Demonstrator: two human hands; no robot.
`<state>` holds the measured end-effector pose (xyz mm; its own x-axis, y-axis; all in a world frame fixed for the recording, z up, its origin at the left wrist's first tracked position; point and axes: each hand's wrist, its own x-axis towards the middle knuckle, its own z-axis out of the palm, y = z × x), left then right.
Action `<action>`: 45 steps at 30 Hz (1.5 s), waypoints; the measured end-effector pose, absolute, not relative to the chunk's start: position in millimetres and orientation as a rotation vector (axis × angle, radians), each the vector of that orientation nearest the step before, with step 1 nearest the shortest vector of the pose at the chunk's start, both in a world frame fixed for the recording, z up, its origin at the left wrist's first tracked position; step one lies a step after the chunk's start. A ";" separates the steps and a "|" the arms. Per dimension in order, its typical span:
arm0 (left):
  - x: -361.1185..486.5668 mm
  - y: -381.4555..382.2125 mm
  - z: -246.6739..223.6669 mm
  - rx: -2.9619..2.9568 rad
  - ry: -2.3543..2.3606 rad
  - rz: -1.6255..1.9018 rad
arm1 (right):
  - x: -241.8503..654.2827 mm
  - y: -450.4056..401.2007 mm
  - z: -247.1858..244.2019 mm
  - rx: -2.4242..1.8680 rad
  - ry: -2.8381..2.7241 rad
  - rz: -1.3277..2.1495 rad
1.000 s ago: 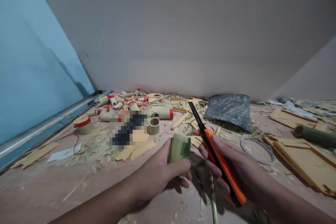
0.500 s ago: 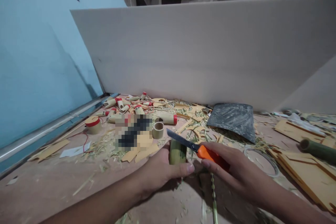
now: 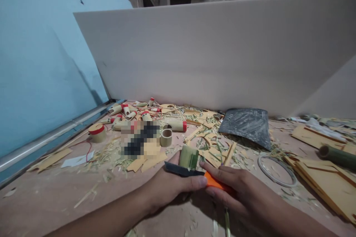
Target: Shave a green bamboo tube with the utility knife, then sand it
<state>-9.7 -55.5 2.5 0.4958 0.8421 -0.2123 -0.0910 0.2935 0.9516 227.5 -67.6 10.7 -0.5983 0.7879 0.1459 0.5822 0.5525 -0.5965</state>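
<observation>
A short green bamboo tube (image 3: 188, 156), its skin partly shaved pale, is gripped in my left hand (image 3: 169, 185). My right hand (image 3: 236, 189) is closed round the orange handle of a utility knife (image 3: 183, 170). The dark blade points left and lies across the near part of the tube, over my left hand; whether it touches the bamboo I cannot tell. My left thumb tip is beside the front end of the knife's handle. Below my right hand, a thin twisted rod (image 3: 227, 222) rests on the table.
A pale bamboo ring (image 3: 166, 138) and several red-capped bamboo pieces (image 3: 178, 126) lie beyond my hands among shavings. Dark sandpaper (image 3: 244, 127) sits at the back. To the right are a tape-like ring (image 3: 276, 171), wooden boards (image 3: 328, 185) and a green bamboo tube (image 3: 338, 157). A white panel (image 3: 208, 59) stands behind.
The knife has come down toward me, its blade moving from the tube's far end to its near part. My right hand has moved slightly down and left.
</observation>
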 end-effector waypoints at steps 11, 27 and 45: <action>0.8 -58.8 2.8 1.265 1.064 0.784 | 239.5 -55.1 3.9 -1.490 -2.117 -0.110; -12.6 -53.0 5.0 1.166 0.865 0.728 | 233.9 -61.1 14.5 -1.330 -2.299 0.400; -10.7 -54.1 13.5 1.013 0.862 0.720 | 234.8 -59.8 12.6 -1.249 -2.233 0.449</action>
<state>-10.7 -54.1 13.5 0.4809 0.8345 -0.2690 -0.1155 0.3644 0.9240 234.8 -59.8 12.6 -0.4268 0.8565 0.2903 0.6779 0.5155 -0.5242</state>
